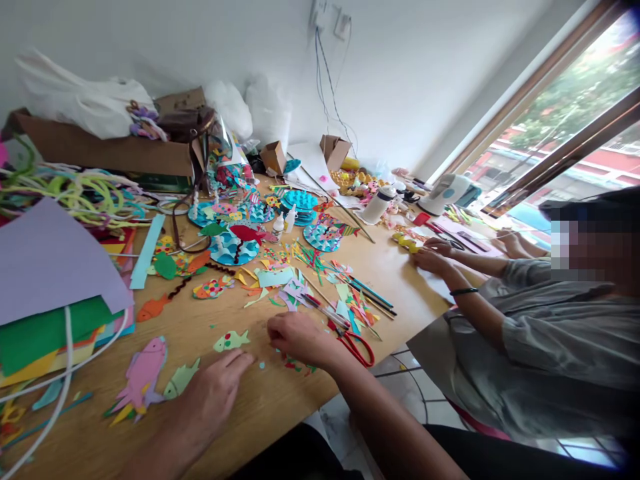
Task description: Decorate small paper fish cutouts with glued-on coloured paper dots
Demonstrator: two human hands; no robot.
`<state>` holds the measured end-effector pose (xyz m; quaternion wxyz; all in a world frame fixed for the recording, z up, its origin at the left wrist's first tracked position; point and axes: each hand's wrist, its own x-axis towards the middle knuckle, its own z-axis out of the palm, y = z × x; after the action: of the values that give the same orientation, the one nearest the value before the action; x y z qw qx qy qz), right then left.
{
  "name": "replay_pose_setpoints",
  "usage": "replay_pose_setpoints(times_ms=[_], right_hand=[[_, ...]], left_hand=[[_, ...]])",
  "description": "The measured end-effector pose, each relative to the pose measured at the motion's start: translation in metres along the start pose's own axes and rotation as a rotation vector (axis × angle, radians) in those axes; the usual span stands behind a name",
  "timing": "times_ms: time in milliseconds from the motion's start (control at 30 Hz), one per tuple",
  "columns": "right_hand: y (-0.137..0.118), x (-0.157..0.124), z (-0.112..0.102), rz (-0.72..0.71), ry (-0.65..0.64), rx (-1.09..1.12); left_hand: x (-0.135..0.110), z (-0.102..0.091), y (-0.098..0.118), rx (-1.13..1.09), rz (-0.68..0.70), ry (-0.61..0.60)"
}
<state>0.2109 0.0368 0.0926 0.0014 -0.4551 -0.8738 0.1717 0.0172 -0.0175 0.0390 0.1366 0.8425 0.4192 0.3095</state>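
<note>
On the wooden table, a pale green paper fish (231, 341) with red dots lies just beyond my left hand (223, 380). The fingers of that hand are stretched out low over the tabletop, holding nothing I can see. My right hand (297, 335) is closed, its fingertips curled down beside small paper scraps (296, 365); whatever they pinch is hidden. Between my hands lies a small blue paper dot (261, 365). To the left are a second green paper fish (183, 379) and a pink paper fish (147, 367) with coloured strips under it.
Red-handled scissors (357, 348) and pens (327, 311) lie right of my right hand, by cut paper scraps (350, 303). Coloured paper sheets (50, 267) are stacked at left. Glue bottles (290, 219) and blue fish decorations (234, 247) stand farther back. A co-worker (540, 340) works at right.
</note>
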Motion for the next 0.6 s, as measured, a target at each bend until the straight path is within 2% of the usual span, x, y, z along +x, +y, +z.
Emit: replay_pose_setpoints(times_ms=[100, 267, 433, 600], right_hand=[[0.020, 0.015, -0.018, 0.123, 0.086, 0.017], [0.078, 0.060, -0.047, 0.339, 0.183, -0.035], [0.121, 0.107, -0.054, 0.379, 0.186, -0.051], [0.134, 0.139, -0.051, 0.366, 0.143, -0.073]], left_hand=[[0.000, 0.007, -0.002, -0.020, 0.041, 0.016], [-0.007, 0.016, -0.008, 0.027, 0.104, 0.137], [-0.013, 0.017, -0.011, 0.037, 0.134, 0.098], [-0.013, 0.014, -0.019, 0.076, 0.154, 0.125]])
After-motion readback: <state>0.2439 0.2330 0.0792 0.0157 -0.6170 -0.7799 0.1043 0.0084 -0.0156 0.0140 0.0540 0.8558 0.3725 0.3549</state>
